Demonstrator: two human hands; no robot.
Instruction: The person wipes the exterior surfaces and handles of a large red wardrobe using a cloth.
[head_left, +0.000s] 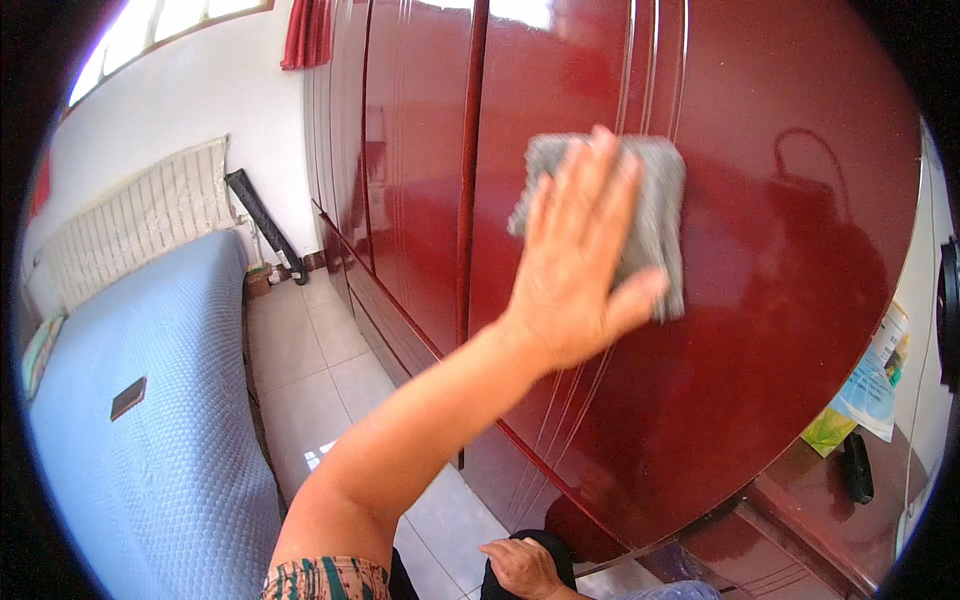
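Observation:
My left hand (575,260) lies flat, fingers stretched out and thumb apart, over a grey cloth (655,215). It presses the cloth against the glossy dark red wardrobe door (790,330). The cloth is spread out behind the fingers, its edges showing above and to the right of them. Low in the view, my right hand (525,568) rests on my dark-clothed knee (558,545). Its fingers are loosely extended to the left, and nothing shows in it.
At the left stands a bed (180,340) with a light blue quilted cover and a phone (129,398) on it. A long black case (267,225) leans by the wall. Tiled floor (290,350) runs between bed and wardrobe. A dark red cabinet (815,515) holds a black object (857,468).

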